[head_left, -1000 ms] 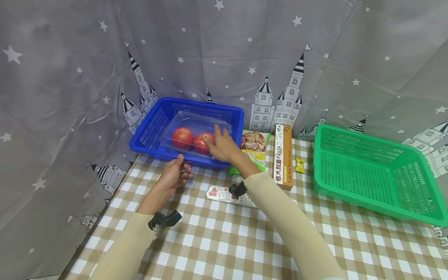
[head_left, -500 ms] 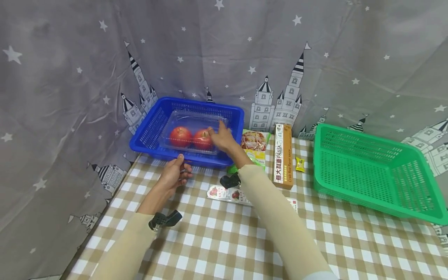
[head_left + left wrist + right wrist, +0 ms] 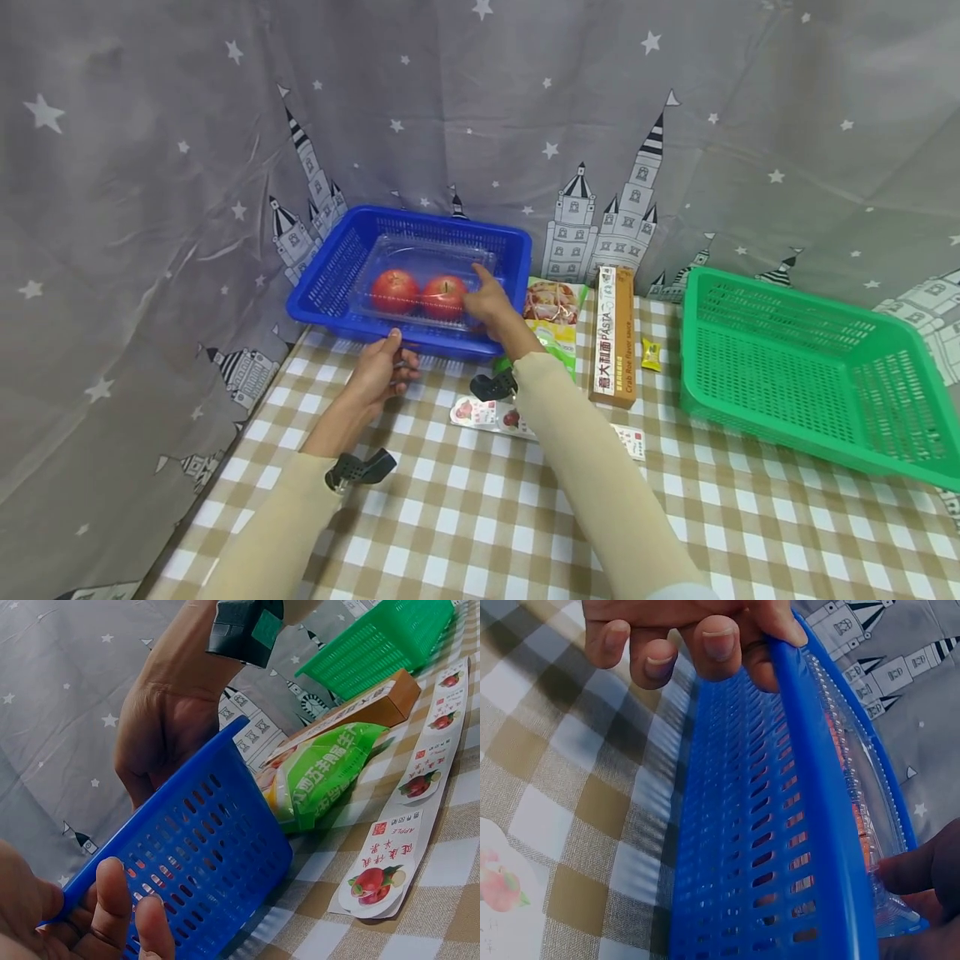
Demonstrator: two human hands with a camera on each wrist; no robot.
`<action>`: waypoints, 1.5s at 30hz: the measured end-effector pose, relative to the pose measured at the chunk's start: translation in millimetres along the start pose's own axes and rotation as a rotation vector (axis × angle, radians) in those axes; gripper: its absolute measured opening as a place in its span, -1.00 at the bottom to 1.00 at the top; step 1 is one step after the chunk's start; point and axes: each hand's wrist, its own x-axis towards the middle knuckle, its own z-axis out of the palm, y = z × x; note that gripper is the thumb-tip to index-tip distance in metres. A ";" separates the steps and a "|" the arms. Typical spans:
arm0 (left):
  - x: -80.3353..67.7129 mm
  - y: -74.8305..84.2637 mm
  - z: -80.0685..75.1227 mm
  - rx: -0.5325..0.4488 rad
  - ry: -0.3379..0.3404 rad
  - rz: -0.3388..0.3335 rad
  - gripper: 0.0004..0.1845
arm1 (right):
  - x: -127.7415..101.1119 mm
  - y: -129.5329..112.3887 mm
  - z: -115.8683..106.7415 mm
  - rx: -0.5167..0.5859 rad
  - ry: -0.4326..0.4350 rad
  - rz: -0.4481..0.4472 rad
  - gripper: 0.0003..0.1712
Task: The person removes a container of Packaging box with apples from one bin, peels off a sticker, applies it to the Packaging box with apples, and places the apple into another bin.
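Note:
In the head view, a blue plastic basket [image 3: 330, 275] stands at the back left of the table. My left hand [image 3: 375, 375] grips its front rim, thumb over the edge and fingers outside against the wall. In the basket lies a clear plastic box [image 3: 427, 250] with two red apples, a left apple [image 3: 395, 292] and a right apple [image 3: 444, 297], under its clear top. My right hand [image 3: 491, 307] reaches over the basket's right side and holds the box by its right end. In the right wrist view, its thumb [image 3: 911, 868] lies against the clear plastic.
Right of the basket lie a green food bag [image 3: 555, 321], a pasta box [image 3: 615, 342] and a small yellow packet [image 3: 651, 354]. A strip of apple labels [image 3: 480, 412] lies in front, partly under the right sleeve. A green basket [image 3: 795, 358] stands at the right.
The right hand has moved from over the right apple to the right end of the clear box. The box sits slightly straighter in the basket. The left hand stays on the rim.

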 end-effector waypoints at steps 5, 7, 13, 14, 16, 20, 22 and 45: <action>-1.1 0.1 -0.2 -0.006 0.006 -0.006 -0.55 | -0.2 -0.6 1.7 0.061 0.010 0.038 -0.04; -1.2 0.3 0.4 -0.003 0.009 -0.010 -0.55 | -0.2 -0.7 3.5 0.058 0.041 0.033 -0.05; -2.0 0.9 0.7 0.010 0.009 -0.008 -0.54 | -2.2 -1.7 9.0 -0.061 0.141 -0.018 -0.04; -2.2 0.8 0.5 0.012 0.012 -0.007 -0.53 | -3.3 -2.4 9.8 -0.077 0.149 -0.026 -0.04; -2.4 0.7 0.3 0.019 0.018 -0.003 -0.53 | -6.0 -4.5 11.2 -0.113 0.166 -0.035 -0.04; -2.9 0.8 1.1 0.024 0.024 0.005 -0.52 | -11.4 -8.8 12.1 -0.158 0.198 -0.046 -0.07; -2.9 0.9 1.0 0.021 0.029 0.007 -0.53 | -13.5 -11.2 12.6 -0.158 0.200 -0.045 -0.08; -1.4 -0.5 1.6 0.018 0.036 0.011 -0.56 | -61.6 -38.8 -12.0 0.145 -0.018 -0.066 -0.14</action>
